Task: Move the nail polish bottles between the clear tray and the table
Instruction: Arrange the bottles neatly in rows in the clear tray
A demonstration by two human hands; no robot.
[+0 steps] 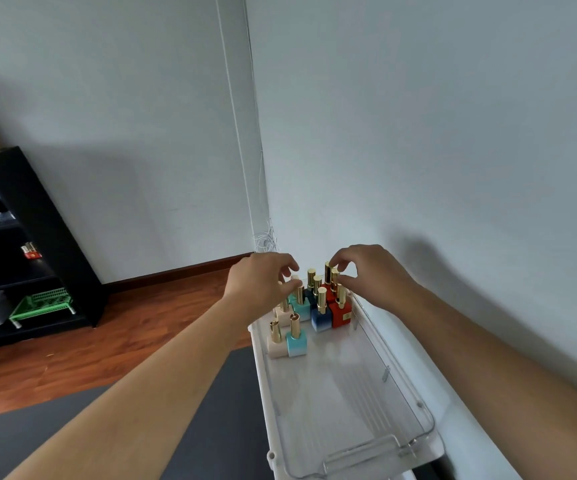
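Standing packed at the tray's (389, 372) far end, the square bottles (318, 306) wear tall gold caps. Right hand (370, 275) pinches a rear cap; left hand (263, 282) has fingers curled at a cap, grip unclear. Tight, glossy, top-heavy bottles may topple neighbours if one is lifted askew within the clear plastic walls.

A single wide-angle view from the person's head looks forward and steeply down, close over a narrow white counter (263, 375) running from lower right toward frame centre along a wall. Both forearms reach in from the bottom edge. The lens bends straight lines. A black shelf unit (20, 237) stands farther off at the left, over wooden floor (141, 323).
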